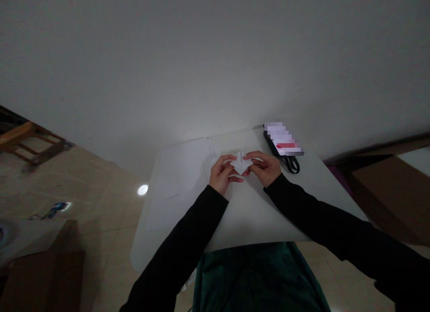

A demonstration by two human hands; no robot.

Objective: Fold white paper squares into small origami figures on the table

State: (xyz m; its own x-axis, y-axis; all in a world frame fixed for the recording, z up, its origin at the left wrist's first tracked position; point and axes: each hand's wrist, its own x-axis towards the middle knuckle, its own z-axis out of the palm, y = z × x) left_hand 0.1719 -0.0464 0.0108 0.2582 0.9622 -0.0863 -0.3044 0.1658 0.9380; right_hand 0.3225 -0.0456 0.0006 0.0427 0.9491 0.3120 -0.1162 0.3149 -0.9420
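Between my two hands is a small piece of folded white paper [241, 164], with a point toward me and a slit or crease down its upper middle. My left hand [223, 172] pinches its left corner between thumb and fingers. On the other side, my right hand [264, 166] grips the right corner the same way. Both hands are just above the white table [255, 218]. The fingers cover the outer corners of the paper.
Flat white paper sheets [183, 168] lie on the table's left side. A phone [284, 142] with a lit screen and a black strap [292, 164] rests at the back right. A wall [208, 70] rises behind the table. A wooden stool [30, 142] stands far left, cardboard [396, 191] at right.
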